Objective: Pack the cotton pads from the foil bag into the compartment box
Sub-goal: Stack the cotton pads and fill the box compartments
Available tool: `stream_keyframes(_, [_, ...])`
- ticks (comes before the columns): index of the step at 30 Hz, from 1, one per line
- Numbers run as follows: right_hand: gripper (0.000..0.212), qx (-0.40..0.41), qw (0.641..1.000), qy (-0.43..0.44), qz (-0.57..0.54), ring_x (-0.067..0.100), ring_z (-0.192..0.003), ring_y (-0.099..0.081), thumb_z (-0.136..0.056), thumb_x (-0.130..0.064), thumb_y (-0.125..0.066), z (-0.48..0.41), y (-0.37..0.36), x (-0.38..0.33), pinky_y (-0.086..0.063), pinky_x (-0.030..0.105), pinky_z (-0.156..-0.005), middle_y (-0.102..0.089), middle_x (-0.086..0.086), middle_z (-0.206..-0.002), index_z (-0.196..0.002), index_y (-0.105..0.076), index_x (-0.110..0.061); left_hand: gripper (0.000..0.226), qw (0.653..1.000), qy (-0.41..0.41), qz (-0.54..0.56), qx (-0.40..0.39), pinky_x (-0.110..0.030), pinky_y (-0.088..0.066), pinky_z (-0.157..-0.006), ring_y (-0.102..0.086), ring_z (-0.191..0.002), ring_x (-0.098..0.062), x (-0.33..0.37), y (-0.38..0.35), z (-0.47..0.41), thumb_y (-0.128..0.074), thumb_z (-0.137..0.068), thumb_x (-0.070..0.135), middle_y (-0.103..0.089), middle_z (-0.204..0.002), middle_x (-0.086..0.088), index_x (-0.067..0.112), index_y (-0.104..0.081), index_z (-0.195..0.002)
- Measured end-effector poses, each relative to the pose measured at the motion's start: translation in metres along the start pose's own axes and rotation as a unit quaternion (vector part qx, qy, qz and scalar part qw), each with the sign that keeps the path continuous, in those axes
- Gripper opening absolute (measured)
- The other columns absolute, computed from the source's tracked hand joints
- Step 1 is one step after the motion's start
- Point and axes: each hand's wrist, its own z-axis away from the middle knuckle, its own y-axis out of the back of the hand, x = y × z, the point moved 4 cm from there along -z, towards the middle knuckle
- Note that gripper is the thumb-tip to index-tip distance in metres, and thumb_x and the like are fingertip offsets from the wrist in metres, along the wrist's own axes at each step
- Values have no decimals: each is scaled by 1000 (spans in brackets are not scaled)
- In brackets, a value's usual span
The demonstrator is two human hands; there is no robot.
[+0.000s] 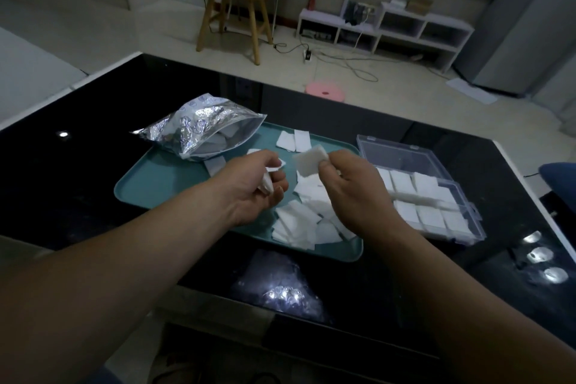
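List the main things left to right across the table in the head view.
foil bag → left hand → held cotton pad → right hand → compartment box. The tray and loose pads are skipped because they overlap several.

Foil hides most of what the foil bag [199, 131] holds; only a few pads show at its mouth. The right hand [352, 187] covers the left side of the compartment box [402, 154] and part of the loose pile [299, 221]; its pinched pad [307, 160] is blurred. The grip of the left hand [249, 190] conceals most of a white piece [268, 186], probably a pad. A blue object [561, 184] is cut by the right edge.
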Motion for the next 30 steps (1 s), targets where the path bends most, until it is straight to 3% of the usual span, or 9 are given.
stream_keyframes(4, [22, 26, 997, 78, 7, 12, -92, -55, -107, -26, -48, 3, -7, -7, -46, 36, -82, -62, -11, -95, -97, -68, -25, 46, 987, 55, 36, -143, -22, -51, -43, -66, -70, -21, -8, -16, 6, -57, -101, 50, -63, -101, -15, 9, -60, -121])
stream_keyframes(6, [30, -24, 992, 114, 42, 15, -110, -57, -105, -35, -46, 8, -18, -7, -46, 43, -97, -67, -11, -117, -118, -72, -30, 49, 982, 38, 17, -185, -22, -52, -48, -63, -70, -14, -7, -19, 6, -52, -102, 53, -66, -92, -6, 11, -70, -118])
stream_keyframes(8, [44, -96, 988, 114, 37, 14, -127, -51, -103, -41, -38, 11, -23, -10, -41, 41, -109, -59, -16, -139, -135, -67, -35, 33, 988, 10, -6, -154, -23, -51, -53, -60, -67, -11, -5, -17, 6, -52, -104, 42, -63, -84, -1, 15, -71, -107])
stream_keyframes(10, [40, -112, 990, 78, -48, 10, -128, -51, -106, -32, -39, 8, -16, -12, -40, 37, -111, -58, -14, -140, -132, -69, -29, 19, 995, -3, -9, -102, -26, -54, -54, -63, -68, -15, -4, -12, 5, -56, -103, 30, -61, -83, -3, 19, -66, -115])
stream_keyframes(13, [28, -102, 994, 24, -34, 4, -111, -60, -103, -26, -57, -2, 3, -3, -50, 33, -101, -64, -9, -128, -128, -69, -27, 11, 1000, -23, 15, -12, -26, -55, -49, -58, -64, -19, 2, 2, -1, -55, -104, 18, -52, -83, -7, 21, -63, -111])
stream_keyframes(17, [52, -283, 953, 54, 100, 10, -114, -58, -89, -26, -75, 10, -10, 9, -51, 35, -101, -58, -9, -132, -137, -59, -37, 7, 1000, -24, -1, 18, -17, -46, -41, -50, -60, -15, 4, 8, -3, -57, -101, 12, -50, -78, -6, 19, -59, -99])
stream_keyframes(20, [55, -304, 930, 111, 176, 14, -120, -53, -88, -35, -74, 18, -28, 11, -48, 38, -102, -55, -9, -136, -138, -56, -43, 8, 999, -15, -29, 4, -17, -44, -41, -50, -57, -14, 0, 3, 1, -59, -100, 13, -52, -73, -4, 16, -58, -93])
stream_keyframes(24, [34, -275, 924, 142, 224, 19, -116, -60, -100, -39, -59, 18, -37, 6, -50, 38, -96, -62, -7, -131, -133, -63, -38, 9, 999, -19, -48, 3, -17, -45, -42, -52, -56, -14, 0, 0, 5, -59, -100, 13, -56, -73, -4, 16, -58, -91])
stream_keyframes(30, [34, -267, 952, 75, 127, 13, -70, -52, -108, -39, -51, 11, -29, 13, -37, 30, -62, -60, -4, -77, -87, -64, -15, 4, 999, -19, -48, 17, -18, -45, -41, -54, -60, -15, 1, 6, 2, -59, -101, 16, -58, -80, -6, 14, -60, -98])
